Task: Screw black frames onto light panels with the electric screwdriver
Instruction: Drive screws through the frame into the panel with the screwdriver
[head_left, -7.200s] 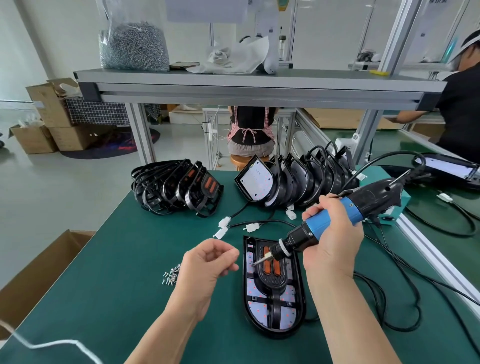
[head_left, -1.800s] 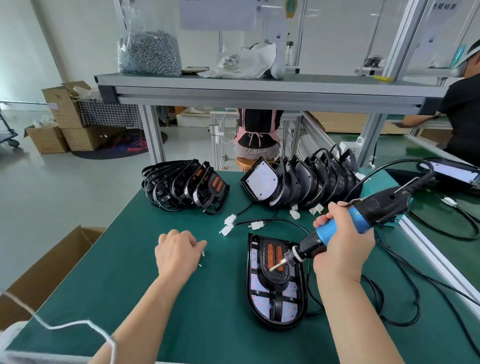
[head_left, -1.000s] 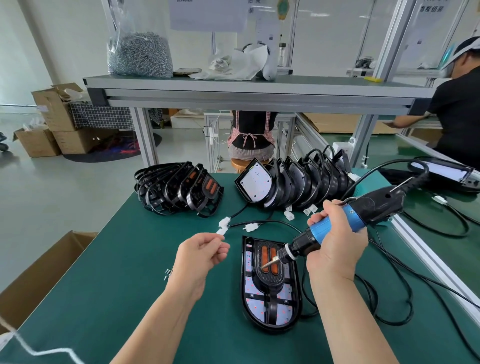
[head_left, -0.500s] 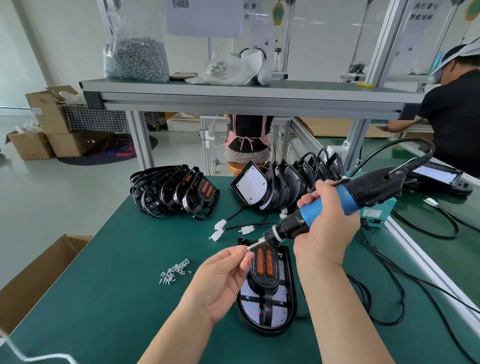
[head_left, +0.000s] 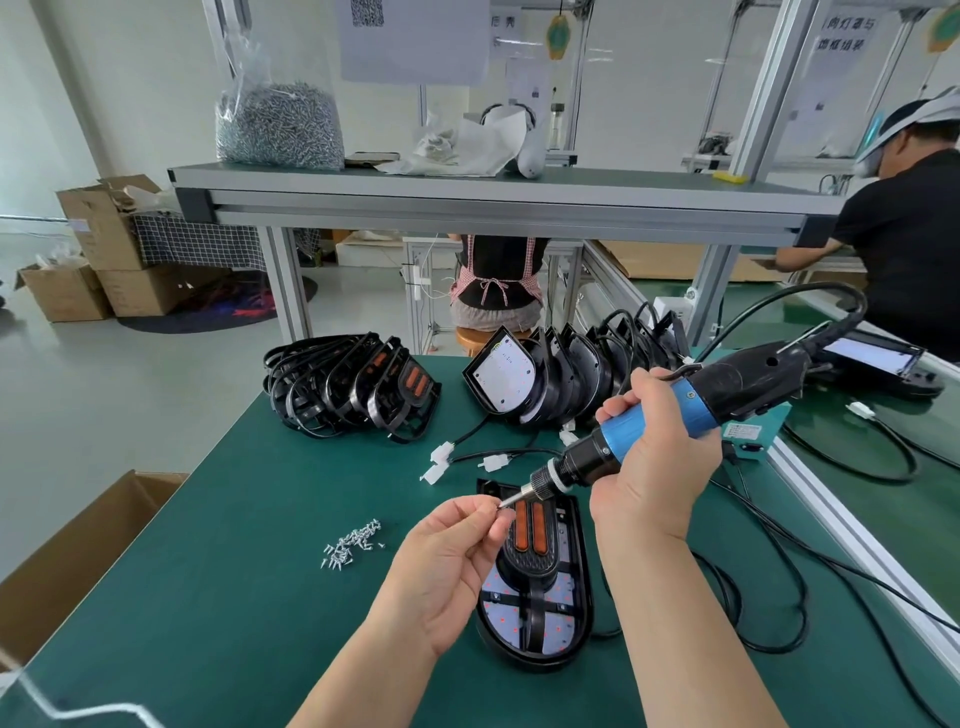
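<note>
While my right hand (head_left: 660, 467) wraps the electric screwdriver (head_left: 748, 379), my left hand (head_left: 447, 561) pinches something tiny at the bit tip, too small to name. The light panel (head_left: 563, 597) with its black frame (head_left: 527, 564) lies flat just below both hands, partly under the left. Loose screws (head_left: 353, 540) sit left of that hand, with bare green mat (head_left: 234, 597) beyond. Cables (head_left: 804, 608) coil right of the panel.
</note>
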